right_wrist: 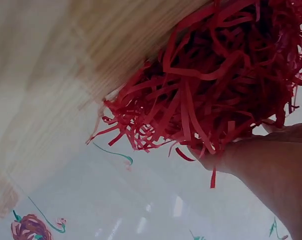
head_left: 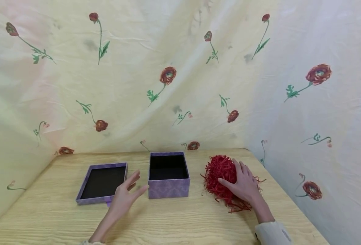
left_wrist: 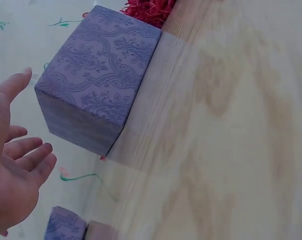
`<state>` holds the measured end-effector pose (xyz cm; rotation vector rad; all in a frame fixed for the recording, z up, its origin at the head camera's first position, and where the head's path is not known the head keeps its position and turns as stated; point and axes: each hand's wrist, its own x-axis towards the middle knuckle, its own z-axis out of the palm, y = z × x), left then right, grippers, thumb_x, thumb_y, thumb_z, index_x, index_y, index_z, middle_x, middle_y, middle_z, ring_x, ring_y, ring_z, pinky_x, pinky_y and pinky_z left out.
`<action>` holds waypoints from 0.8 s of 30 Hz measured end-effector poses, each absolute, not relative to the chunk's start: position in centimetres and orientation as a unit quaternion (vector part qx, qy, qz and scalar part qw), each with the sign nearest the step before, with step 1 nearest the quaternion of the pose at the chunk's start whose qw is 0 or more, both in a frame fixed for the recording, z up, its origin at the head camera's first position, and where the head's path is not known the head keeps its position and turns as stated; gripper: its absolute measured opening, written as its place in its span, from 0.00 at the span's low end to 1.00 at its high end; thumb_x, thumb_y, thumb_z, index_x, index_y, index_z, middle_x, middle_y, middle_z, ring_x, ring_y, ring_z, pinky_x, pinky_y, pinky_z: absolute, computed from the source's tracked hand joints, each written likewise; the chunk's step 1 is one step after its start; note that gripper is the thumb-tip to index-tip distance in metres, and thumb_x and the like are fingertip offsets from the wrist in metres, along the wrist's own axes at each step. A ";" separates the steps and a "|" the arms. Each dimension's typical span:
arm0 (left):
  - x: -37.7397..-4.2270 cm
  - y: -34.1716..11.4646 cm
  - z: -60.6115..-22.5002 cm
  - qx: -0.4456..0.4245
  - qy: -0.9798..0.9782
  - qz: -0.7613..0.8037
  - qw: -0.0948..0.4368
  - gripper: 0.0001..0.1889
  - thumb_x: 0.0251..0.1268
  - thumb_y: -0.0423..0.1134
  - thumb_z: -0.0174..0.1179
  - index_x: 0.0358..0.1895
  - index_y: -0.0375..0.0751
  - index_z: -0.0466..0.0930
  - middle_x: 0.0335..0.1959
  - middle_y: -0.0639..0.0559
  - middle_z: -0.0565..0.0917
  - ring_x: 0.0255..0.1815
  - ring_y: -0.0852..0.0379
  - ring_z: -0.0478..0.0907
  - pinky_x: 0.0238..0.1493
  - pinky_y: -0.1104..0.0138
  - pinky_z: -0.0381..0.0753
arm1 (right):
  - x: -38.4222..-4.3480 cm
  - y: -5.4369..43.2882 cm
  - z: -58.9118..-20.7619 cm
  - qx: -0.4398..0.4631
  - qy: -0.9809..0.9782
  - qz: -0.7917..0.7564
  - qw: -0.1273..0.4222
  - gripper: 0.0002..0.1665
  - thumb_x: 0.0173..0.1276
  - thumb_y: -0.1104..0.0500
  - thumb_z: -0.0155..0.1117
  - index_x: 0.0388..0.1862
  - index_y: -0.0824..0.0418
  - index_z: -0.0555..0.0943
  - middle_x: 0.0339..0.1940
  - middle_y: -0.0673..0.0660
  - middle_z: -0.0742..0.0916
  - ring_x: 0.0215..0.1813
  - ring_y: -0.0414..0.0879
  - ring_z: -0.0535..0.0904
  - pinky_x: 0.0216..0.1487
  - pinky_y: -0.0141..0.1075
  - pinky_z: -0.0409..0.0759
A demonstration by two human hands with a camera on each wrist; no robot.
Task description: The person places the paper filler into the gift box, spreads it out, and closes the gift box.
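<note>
"Where's the red shredded paper?"
"In a heap on the table, at the right. The right hand rests on its right side, fingers spread and not clenched."
"And the left hand?"
"Holding nothing, fingers extended, thumb apart, just left of the purple box. The shallow lid lies farther left."

Red shredded paper, loose tangled heap, lies under the right hand; purple patterned box, upright, open, dark inside, stands just right of the left hand; shallow purple lid, inside up, to that hand's left.
</note>
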<state>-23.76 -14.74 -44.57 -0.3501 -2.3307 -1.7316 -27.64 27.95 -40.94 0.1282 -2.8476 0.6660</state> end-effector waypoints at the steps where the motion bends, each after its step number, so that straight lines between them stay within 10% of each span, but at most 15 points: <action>1: -23.9 -14.6 -44.7 -0.118 -0.790 -0.593 0.105 0.39 0.70 0.44 0.70 0.80 0.39 0.63 0.76 0.39 0.68 0.76 0.41 0.66 0.71 0.48 0.69 | -27.8 28.0 -41.0 0.042 -0.967 0.227 0.104 0.65 0.66 0.29 0.66 0.85 0.63 0.47 0.81 0.77 0.53 0.77 0.80 0.48 0.65 0.82 0.49; 24: -25.6 -12.4 -45.3 -0.141 -0.786 -0.589 0.122 0.37 0.72 0.42 0.68 0.80 0.40 0.63 0.77 0.38 0.67 0.73 0.32 0.67 0.66 0.45 0.75 | -29.7 28.0 -41.6 0.050 -0.966 0.245 0.060 0.64 0.65 0.37 0.73 0.83 0.69 0.50 0.75 0.81 0.60 0.70 0.83 0.59 0.60 0.75 0.68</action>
